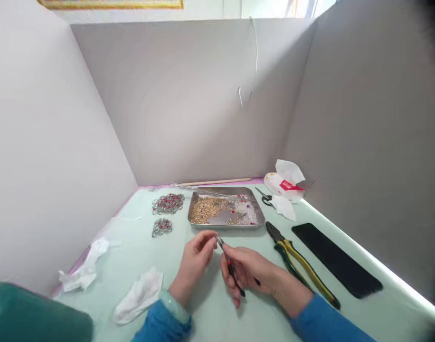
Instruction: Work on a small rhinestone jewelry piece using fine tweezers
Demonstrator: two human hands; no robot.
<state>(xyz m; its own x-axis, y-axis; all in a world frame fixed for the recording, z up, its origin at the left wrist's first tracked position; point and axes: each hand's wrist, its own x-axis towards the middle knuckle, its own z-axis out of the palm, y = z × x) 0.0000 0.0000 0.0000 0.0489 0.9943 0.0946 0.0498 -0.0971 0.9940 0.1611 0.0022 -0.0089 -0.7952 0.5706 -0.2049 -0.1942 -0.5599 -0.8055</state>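
Here, grey walls (189, 104) enclose a pale green table (149, 261); at lower centre, the right hand (251, 267) grips small pliers (231, 269); the left hand (195, 259) curls near their tips, its grasp too hidden to tell.

Left of the left hand (196, 259), open green tabletop (137, 254) runs between a crumpled tissue (139, 295), near, and a small bead pile (162, 227), farther. A metal tray (226, 227) blocks the far middle; pliers (312, 272) and a black slab (336, 259) crowd the right.

You're at a beadwork bench (128, 251): partitions (196, 99), a tray (226, 227) of beads (207, 209), pliers (279, 241); behind, perhaps a window (305, 8).
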